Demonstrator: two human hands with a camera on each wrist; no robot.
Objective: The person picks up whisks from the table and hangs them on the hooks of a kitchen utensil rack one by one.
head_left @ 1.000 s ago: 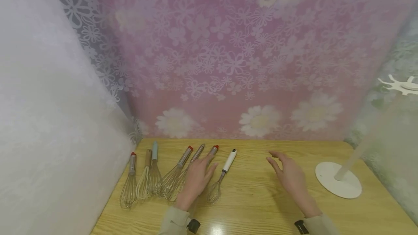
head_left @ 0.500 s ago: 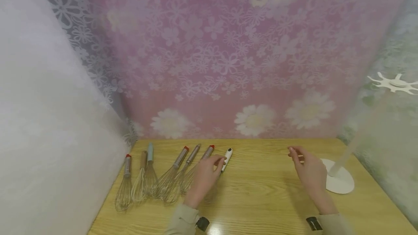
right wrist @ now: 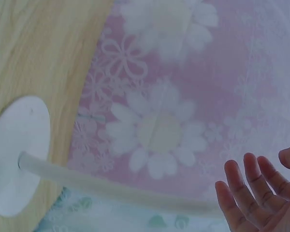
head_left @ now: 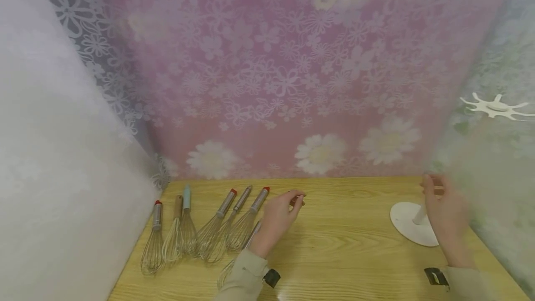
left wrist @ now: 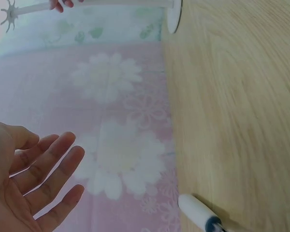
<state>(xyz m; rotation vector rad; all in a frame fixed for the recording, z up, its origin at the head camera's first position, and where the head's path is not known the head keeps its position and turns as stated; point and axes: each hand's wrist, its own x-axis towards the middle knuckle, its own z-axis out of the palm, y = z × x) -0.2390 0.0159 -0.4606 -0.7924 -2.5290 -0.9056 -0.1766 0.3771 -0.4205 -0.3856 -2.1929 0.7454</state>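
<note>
My left hand [head_left: 277,219] hovers over the table with loosely bent fingers and nothing in them. Below it lies a small whisk whose white handle [left wrist: 197,211] shows in the left wrist view; in the head view my hand and sleeve hide most of it. To the left, several wire whisks lie in a row, the nearest a red-tipped whisk [head_left: 246,224]. My right hand [head_left: 447,219] is raised beside the pole [right wrist: 87,181] of a white stand, covering part of that pole in the head view. Its fingers are relaxed and hold nothing.
The stand's round base [head_left: 403,226] rests on the right of the wooden table [head_left: 342,254]. Its top [head_left: 497,108] spreads into several hook-like arms. Flower-patterned curtains [head_left: 267,82] close in the back and sides.
Both hands have moved right. The left has passed from the red-tipped whisk across the white-handled one, and the right has risen to the stand's pole. The head view has shifted slightly right.
</note>
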